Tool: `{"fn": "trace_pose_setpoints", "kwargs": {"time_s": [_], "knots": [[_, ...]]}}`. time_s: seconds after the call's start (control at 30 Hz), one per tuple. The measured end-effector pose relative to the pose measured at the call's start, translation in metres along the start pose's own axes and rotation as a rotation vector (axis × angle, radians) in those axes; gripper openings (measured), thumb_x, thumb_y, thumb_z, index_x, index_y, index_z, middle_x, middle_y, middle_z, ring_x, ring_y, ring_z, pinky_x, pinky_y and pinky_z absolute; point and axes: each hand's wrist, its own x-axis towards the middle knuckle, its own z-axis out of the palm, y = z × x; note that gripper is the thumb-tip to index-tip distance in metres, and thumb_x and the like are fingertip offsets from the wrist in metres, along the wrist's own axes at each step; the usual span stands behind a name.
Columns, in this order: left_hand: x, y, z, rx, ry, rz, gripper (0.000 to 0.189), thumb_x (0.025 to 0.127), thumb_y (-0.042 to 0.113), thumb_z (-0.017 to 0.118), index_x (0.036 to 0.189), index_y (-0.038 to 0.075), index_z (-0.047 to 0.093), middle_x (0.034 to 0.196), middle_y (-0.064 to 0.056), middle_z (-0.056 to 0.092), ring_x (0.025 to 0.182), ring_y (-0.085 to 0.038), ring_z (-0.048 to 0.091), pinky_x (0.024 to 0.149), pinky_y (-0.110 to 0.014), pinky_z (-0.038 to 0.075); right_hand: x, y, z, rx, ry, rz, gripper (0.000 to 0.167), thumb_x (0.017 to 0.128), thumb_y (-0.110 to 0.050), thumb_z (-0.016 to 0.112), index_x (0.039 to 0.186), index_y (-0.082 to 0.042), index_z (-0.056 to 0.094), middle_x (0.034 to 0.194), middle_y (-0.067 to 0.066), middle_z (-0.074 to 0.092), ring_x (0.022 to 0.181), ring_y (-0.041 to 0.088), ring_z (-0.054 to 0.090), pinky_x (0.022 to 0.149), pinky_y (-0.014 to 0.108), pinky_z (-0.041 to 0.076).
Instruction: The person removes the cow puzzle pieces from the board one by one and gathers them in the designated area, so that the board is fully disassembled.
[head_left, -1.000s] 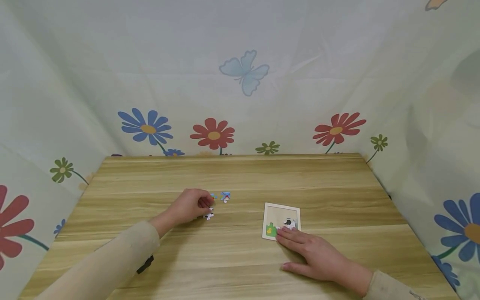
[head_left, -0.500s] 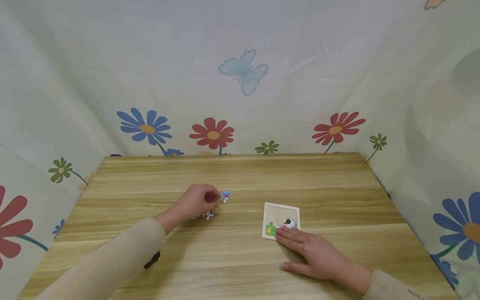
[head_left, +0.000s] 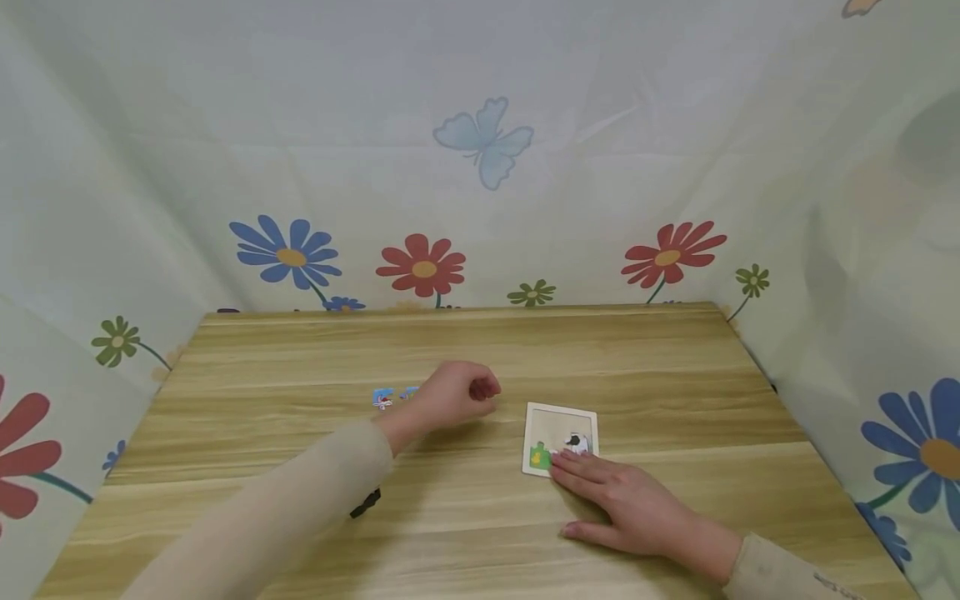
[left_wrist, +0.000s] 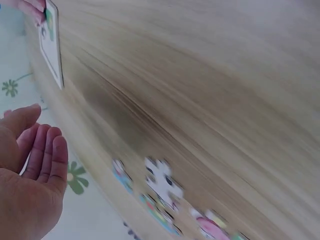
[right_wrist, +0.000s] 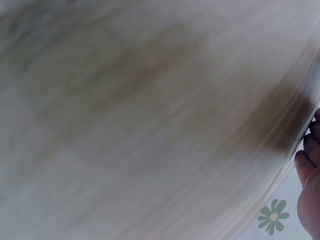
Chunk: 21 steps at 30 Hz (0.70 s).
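Note:
In the head view my left hand is held over the table, left of the puzzle board, with its fingers loosely bent. A gap shows between its thumb and fingertips, and nothing is visible there. My right hand lies with straight fingers on the lower right part of the pale-framed puzzle board. A green piece with a yellow duck and a black-and-white animal piece sit in the board. Behind the left hand, in the left wrist view, lie several loose puzzle pieces, among them a white piece with black spots.
A blue piece shows beyond the left forearm, with part of another piece beside it. A black strap-like item shows under the left sleeve. Flower-printed cloth surrounds the wooden table.
My left hand has moved right, away from the loose pieces and towards the board, uncovering a blue piece. The right hand stays on the board.

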Motion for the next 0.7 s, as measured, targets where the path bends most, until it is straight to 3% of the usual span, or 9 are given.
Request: {"fn": "trace_pose_setpoints", "kwargs": {"time_s": [0.2,0.43,0.7], "knots": [[0.016,0.022,0.015,-0.039,-0.036,0.04,0.015,0.083,0.015,0.073,0.097,0.008,0.069,0.084,0.008,0.063,0.077,-0.007,0.058,0.072,-0.021,0.049,0.0,0.0,0.001,0.001,-0.006,-0.002,0.07,0.087,-0.055,0.059,0.14,-0.011,0.047,0.145,0.004,0.042,0.13,0.022,0.041,0.098,0.043,0.041],[0.039,0.034,0.046,-0.033,-0.076,0.105,0.016,0.082,0.016,0.074,0.096,0.009,0.07,0.083,0.009,0.064,0.075,-0.002,0.057,0.071,-0.017,0.047,-0.001,0.0,0.001,0.025,-0.026,0.017,0.069,0.088,-0.055,0.058,0.14,-0.012,0.046,0.146,0.002,0.041,0.132,0.02,0.04,0.099,0.041,0.04],[0.055,0.049,0.072,-0.02,-0.141,0.19,0.014,0.081,0.013,0.072,0.095,0.009,0.071,0.081,0.01,0.064,0.076,0.001,0.058,0.07,-0.013,0.046,-0.001,0.0,0.001,0.04,-0.032,0.03,0.068,0.088,-0.055,0.057,0.14,-0.012,0.046,0.146,0.003,0.041,0.132,0.019,0.039,0.099,0.041,0.04]]}}
